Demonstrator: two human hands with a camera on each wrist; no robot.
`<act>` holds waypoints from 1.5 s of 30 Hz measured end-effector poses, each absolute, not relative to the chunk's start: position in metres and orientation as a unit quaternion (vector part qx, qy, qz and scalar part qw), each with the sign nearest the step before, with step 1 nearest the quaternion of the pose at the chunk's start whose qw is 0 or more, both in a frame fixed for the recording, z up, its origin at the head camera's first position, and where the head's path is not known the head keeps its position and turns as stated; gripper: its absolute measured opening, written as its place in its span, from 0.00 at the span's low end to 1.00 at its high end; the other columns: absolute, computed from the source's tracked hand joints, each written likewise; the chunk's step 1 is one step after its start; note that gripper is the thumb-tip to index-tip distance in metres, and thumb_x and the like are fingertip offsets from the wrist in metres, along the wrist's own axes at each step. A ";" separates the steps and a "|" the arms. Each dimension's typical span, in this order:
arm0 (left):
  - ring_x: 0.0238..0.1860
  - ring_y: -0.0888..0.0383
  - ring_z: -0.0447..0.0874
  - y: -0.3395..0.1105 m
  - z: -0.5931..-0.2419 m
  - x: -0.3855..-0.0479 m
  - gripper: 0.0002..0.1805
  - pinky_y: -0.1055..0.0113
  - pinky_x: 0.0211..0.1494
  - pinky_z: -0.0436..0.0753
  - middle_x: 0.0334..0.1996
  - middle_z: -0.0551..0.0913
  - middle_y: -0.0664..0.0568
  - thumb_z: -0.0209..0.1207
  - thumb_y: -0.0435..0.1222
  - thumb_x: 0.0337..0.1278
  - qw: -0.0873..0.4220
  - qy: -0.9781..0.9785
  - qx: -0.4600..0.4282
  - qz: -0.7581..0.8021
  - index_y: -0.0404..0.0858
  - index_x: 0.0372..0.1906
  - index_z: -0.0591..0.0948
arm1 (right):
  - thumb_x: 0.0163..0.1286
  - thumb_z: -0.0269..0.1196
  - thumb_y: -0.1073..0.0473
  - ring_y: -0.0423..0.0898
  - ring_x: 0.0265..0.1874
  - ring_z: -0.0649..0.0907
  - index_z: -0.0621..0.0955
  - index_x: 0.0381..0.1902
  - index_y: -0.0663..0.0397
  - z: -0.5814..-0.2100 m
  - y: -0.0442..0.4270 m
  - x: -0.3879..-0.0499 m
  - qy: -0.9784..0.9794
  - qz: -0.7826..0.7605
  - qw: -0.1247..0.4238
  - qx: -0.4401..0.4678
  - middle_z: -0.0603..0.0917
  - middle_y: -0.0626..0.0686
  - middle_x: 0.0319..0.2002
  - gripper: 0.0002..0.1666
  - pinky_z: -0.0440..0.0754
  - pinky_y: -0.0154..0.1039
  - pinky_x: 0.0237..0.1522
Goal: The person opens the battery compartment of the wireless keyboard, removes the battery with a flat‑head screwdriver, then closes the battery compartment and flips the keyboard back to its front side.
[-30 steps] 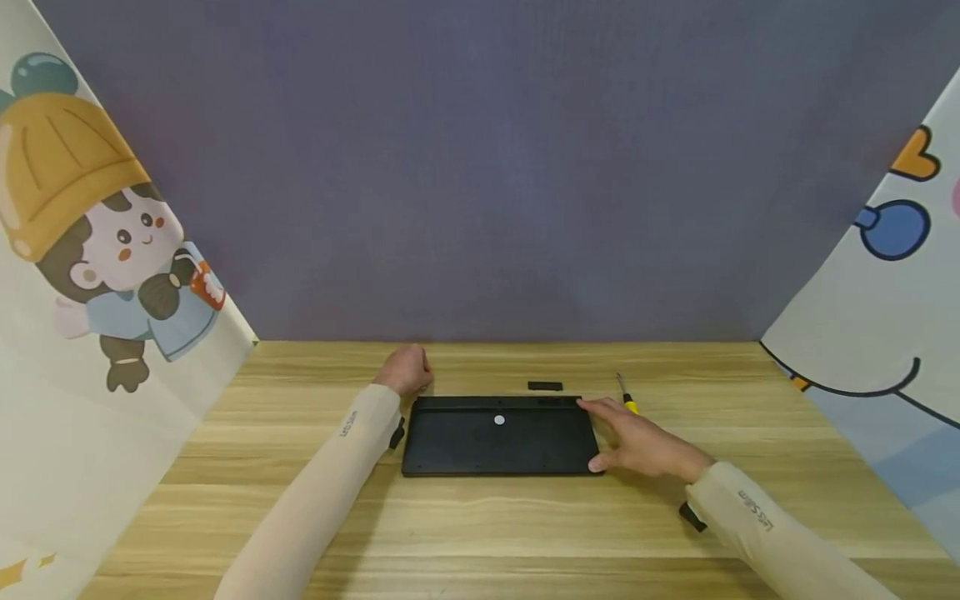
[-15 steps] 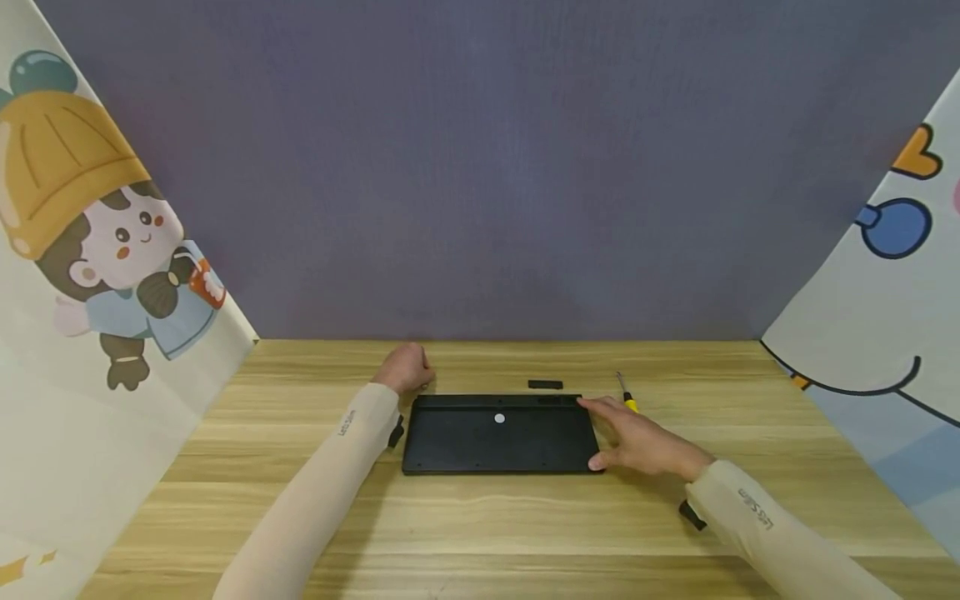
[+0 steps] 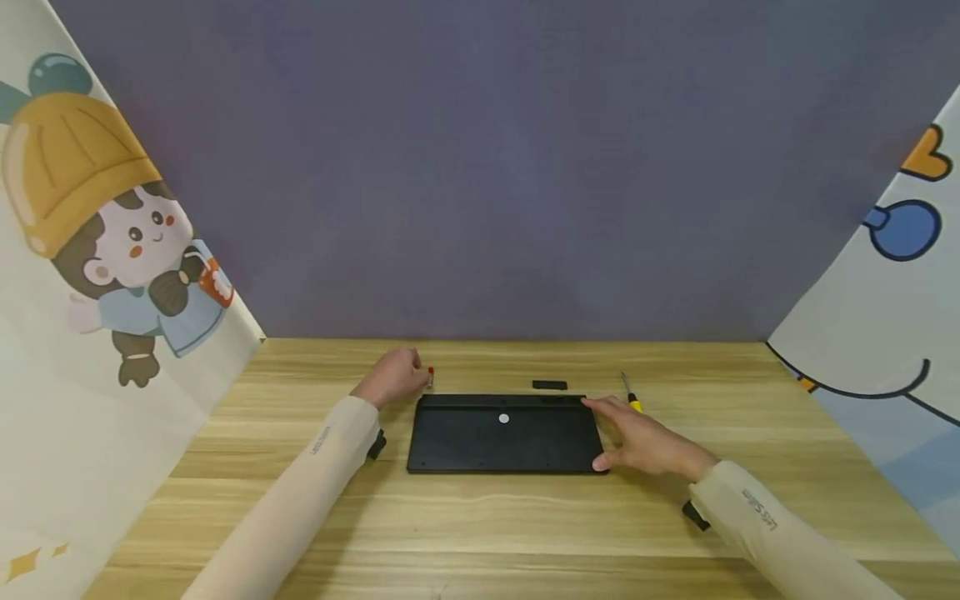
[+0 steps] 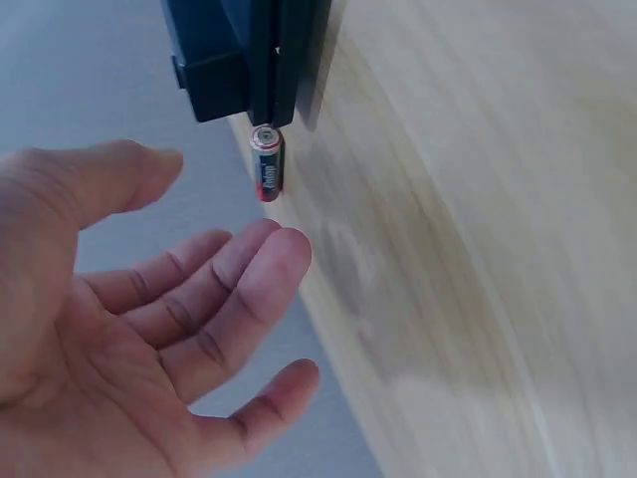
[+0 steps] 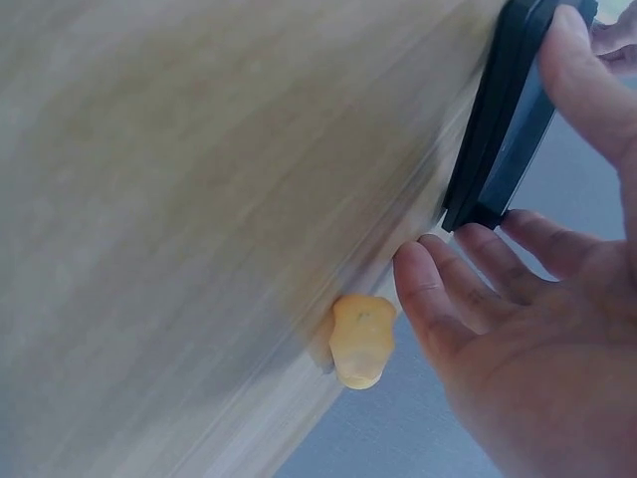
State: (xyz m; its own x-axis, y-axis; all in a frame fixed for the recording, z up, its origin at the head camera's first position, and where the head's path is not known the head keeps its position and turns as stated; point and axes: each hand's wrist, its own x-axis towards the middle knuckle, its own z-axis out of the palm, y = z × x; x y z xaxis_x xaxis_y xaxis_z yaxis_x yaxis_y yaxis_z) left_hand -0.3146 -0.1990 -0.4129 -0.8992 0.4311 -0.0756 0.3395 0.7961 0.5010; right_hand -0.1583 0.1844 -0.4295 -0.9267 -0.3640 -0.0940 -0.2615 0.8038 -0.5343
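A black keyboard [image 3: 465,442] lies underside up on the wooden table, with a white round sticker and a slot near its back right. Off its back left corner a small AA-style battery [image 4: 267,164] with a red end stands upright. Beside this battery is my left hand [image 3: 392,377], fingers loosely bent and apart from it, with nothing in the palm in the left wrist view. My right hand [image 3: 648,440] holds the keyboard's right end, thumb at the front corner and fingertips at the back corner.
Behind the keyboard lies a small black strip [image 3: 550,385], like a battery cover. A screwdriver [image 3: 634,404] with a yellow and black handle lies right of it, near my right fingers. A grey wall [image 3: 510,208] rises at the table's back edge.
My left hand has let go of the battery and drawn left, so its red end shows now. The right hand keeps its place on the keyboard. The head view has shifted slightly.
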 end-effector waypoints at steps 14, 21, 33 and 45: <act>0.51 0.49 0.77 -0.231 -0.411 -0.280 0.29 0.54 0.48 0.77 0.54 0.77 0.44 0.60 0.47 0.61 0.123 0.909 0.326 0.227 0.37 0.63 0.71 | 0.53 0.71 0.44 0.60 0.62 0.66 0.57 0.73 0.55 -0.430 0.185 -0.158 0.944 -0.268 0.097 -0.168 0.60 0.59 0.68 0.56 0.70 0.58 0.54; 0.52 0.47 0.77 -0.231 -0.413 -0.272 0.31 0.54 0.50 0.77 0.55 0.76 0.44 0.64 0.45 0.57 0.118 0.902 0.347 0.226 0.37 0.63 0.72 | 0.52 0.71 0.44 0.61 0.63 0.66 0.57 0.73 0.55 -0.430 0.186 -0.158 0.942 -0.275 0.101 -0.164 0.59 0.60 0.68 0.57 0.69 0.58 0.54; 0.57 0.50 0.73 -0.235 -0.418 -0.258 0.46 0.35 0.61 0.56 0.61 0.70 0.51 0.71 0.55 0.40 0.122 0.911 0.356 0.171 0.44 0.67 0.68 | 0.52 0.71 0.43 0.62 0.63 0.65 0.56 0.73 0.54 -0.430 0.187 -0.159 0.941 -0.277 0.103 -0.162 0.57 0.61 0.69 0.57 0.69 0.59 0.54; 0.67 0.44 0.58 -0.236 -0.422 -0.251 0.56 0.37 0.63 0.54 0.68 0.61 0.47 0.70 0.61 0.35 0.129 0.909 0.360 0.165 0.44 0.72 0.60 | 0.53 0.71 0.43 0.62 0.63 0.64 0.56 0.73 0.54 -0.431 0.187 -0.159 0.941 -0.279 0.105 -0.164 0.57 0.60 0.69 0.57 0.69 0.59 0.54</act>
State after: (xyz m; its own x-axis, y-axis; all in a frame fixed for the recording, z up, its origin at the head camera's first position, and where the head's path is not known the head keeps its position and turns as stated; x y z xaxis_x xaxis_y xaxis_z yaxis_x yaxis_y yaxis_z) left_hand -0.2512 -0.2365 -0.4220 -0.7069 0.6978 -0.1157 0.6126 0.6858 0.3930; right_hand -0.1591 0.1868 -0.4309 -0.9245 -0.3661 -0.1064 -0.2491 0.7914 -0.5583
